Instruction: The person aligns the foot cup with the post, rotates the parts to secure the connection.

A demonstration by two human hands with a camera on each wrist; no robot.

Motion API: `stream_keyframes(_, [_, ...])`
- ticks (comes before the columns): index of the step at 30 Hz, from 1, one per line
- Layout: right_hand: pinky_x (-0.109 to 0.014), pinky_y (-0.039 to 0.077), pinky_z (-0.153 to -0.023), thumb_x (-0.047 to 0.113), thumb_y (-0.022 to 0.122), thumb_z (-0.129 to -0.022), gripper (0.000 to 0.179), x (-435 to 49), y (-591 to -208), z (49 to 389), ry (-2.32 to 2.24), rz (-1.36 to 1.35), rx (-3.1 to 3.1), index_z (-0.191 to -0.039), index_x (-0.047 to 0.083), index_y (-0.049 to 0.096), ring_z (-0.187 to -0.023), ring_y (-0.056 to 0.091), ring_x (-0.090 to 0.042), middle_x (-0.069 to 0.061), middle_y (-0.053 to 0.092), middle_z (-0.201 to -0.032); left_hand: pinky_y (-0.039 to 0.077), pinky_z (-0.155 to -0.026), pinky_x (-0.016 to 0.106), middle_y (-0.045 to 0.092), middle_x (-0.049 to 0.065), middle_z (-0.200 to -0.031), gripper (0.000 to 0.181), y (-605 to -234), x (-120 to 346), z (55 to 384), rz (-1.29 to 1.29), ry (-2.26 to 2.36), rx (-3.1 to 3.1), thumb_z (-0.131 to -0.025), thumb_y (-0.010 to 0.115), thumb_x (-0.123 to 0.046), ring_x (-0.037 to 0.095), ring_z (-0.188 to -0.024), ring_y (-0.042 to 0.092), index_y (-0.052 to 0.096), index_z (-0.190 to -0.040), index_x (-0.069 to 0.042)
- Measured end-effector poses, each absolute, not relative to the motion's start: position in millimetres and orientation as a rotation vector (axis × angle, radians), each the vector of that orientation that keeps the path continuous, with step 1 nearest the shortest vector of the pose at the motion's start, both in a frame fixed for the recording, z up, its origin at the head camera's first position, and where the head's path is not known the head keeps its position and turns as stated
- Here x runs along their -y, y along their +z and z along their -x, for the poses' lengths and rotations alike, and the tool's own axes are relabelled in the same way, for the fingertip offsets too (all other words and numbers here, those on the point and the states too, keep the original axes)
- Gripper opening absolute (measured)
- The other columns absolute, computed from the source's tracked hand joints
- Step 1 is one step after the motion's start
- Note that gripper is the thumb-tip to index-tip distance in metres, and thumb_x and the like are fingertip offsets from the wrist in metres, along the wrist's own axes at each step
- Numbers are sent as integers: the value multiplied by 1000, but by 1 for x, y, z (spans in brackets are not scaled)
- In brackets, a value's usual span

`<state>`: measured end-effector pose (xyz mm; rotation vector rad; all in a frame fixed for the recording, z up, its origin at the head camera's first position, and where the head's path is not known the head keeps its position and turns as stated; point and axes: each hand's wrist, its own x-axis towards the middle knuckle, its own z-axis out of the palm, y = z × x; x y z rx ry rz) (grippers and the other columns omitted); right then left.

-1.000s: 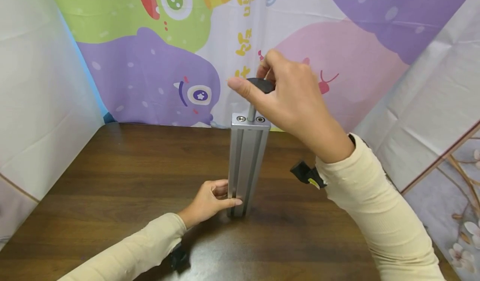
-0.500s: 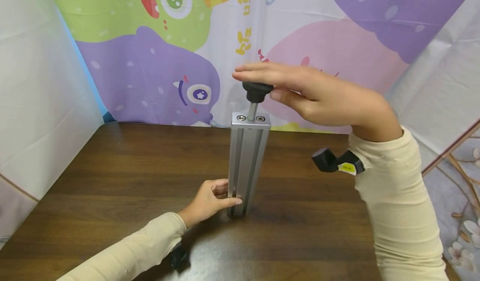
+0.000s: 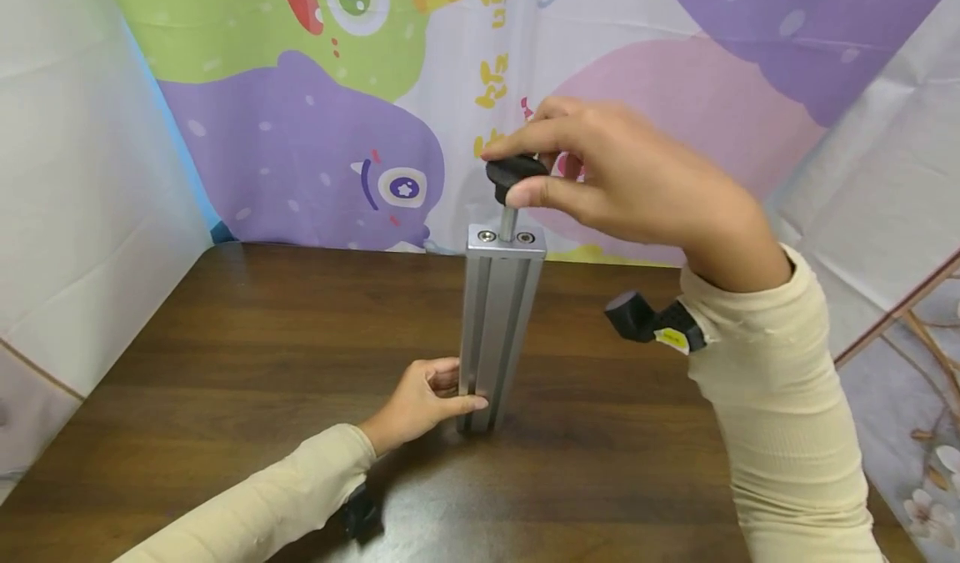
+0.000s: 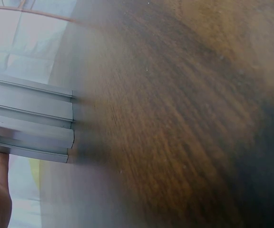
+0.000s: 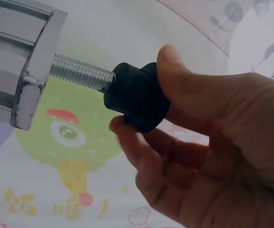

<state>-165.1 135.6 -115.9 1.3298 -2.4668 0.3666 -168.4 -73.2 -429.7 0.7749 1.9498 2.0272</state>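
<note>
Two half-curled hands (image 3: 618,175) (image 3: 412,404) on knob (image 3: 513,169), post (image 3: 498,321)

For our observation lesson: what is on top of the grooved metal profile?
A silver end plate with two screws; between them, a threaded rod bears a black knob held by the right hand. The plate hides the upper end of the profile.

A silvery grooved bar (image 3: 495,329) stands upright, a black knob (image 5: 134,95) (on a threaded rod (image 5: 82,72)) above its end plate (image 3: 506,246).

On my feed I've got the post (image 3: 495,321) on the table (image 3: 285,338), knob (image 3: 514,168) above it, left hand (image 3: 415,402) at its lower left, right hand (image 3: 633,175) upper right, curtain (image 3: 330,146) behind.
</note>
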Motion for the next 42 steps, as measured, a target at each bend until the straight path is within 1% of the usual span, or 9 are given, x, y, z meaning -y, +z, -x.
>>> stream_keyframes(6, [-27,43,-66,36,73,-85,37,-126,-111,158,361,-1079,2551,-109,8,71,-70,51,-11,-1,62,-86,57,-79,30,68,26,-104,45,-427,76,169,-775,2018,-1970,-79,77,0,18,-91,71,60,-119,11])
stream_keyframes(11, [-28,42,-66,49,76,-78,43,-116,-114,153,441,-806,2607,-89,7,71,-70,53,-16,-3,63,-79,57,-79,30,68,27,-104,46,-427,75,170,-772,2011,-1962,-79,77,0,17,-90,71,59,-119,11])
stream_keyframes(16, [-29,32,-55,59,74,-73,55,-109,-125,156,571,-590,2545,-64,9,52,-58,38,-15,-1,48,-63,57,-79,29,68,27,-102,43,-428,75,170,-781,2014,-1962,-79,76,1,18,-90,71,59,-118,13])
stream_keyframes(19, [-30,27,-54,62,71,-73,62,-106,-131,159,584,-522,2511,-60,10,40,-59,31,-15,-1,36,-60,57,-79,29,68,27,-102,43,-429,73,171,-799,2013,-1963,-80,75,1,18,-90,71,59,-118,13])
stream_keyframes(21, [-31,29,-55,62,71,-73,61,-105,-133,160,585,-495,2502,-60,10,42,-59,33,-16,-1,38,-59,57,-79,29,68,28,-102,43,-429,73,171,-807,2014,-1958,-80,75,2,18,-90,71,59,-118,14])
stream_keyframes(30, [-33,36,-61,63,68,-77,59,-106,-132,155,553,-474,2546,-71,7,53,-64,45,-21,-5,52,-68,57,-79,28,68,28,-102,43,-428,71,171,-797,2008,-1962,-80,75,2,17,-90,70,59,-118,13])
stream_keyframes(34, [-33,43,-68,64,62,-83,58,-112,-125,147,522,-562,2650,-92,6,61,-72,54,-20,-5,61,-80,57,-79,28,69,26,-101,43,-428,71,170,-768,1991,-1991,-79,76,0,16,-90,70,60,-117,12])
stream_keyframes(38, [-37,44,-95,45,53,-97,50,-127,-120,149,442,-973,2692,-129,7,55,-110,57,-20,-6,64,-119,57,-80,28,69,24,-101,43,-429,72,170,-774,1989,-2010,-79,76,-1,16,-90,70,60,-117,11])
stream_keyframes(42, [-36,24,-117,16,43,-103,43,-143,-118,158,382,-1482,2602,-145,6,40,-139,32,-19,-7,41,-149,57,-80,29,69,24,-102,44,-430,72,169,-777,1993,-1997,-79,77,-1,17,-91,70,60,-118,11])
